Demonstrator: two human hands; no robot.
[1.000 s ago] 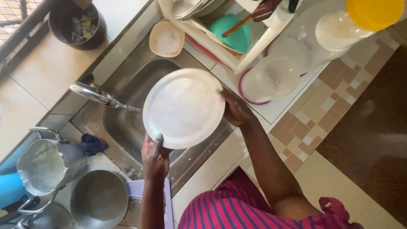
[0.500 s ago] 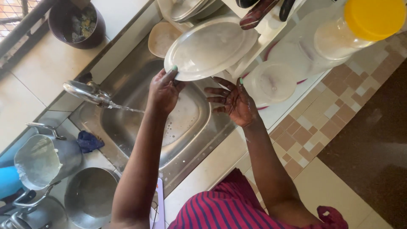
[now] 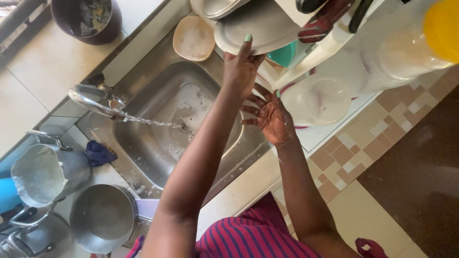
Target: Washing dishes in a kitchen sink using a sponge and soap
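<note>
Sink basin (image 3: pixel 158 124) taking up frame centre, mostly bare steel, thin stream running in from tap (image 3: pixel 93 101) at left. Free room lying over the basin and along the tiled counter edge at lower right; upper right packed tight with drying rack (image 3: pixel 311 52), teal bowl (image 3: pixel 282 53) and clear lidded tub (image 3: pixel 321 101).

Small tan bowl (image 3: pixel 193 37) sitting at upper centre, holding suds. Dark pot (image 3: pixel 88 19) at upper left, holding scraps. Steel jug (image 3: pixel 40 173) at left edge, foam clinging inside. Steel pan (image 3: pixel 101 217) at lower left, showing nothing inside.

Left hand (image 3: pixel 241 67) reaching up, fingers pressing flat against underside of white plate (image 3: pixel 260 26), resting tilted on the rack at top centre; supporting, not clasping. Right hand (image 3: pixel 270 115) hovering just below, palm up, fingers spread wide, gripping nothing.
</note>
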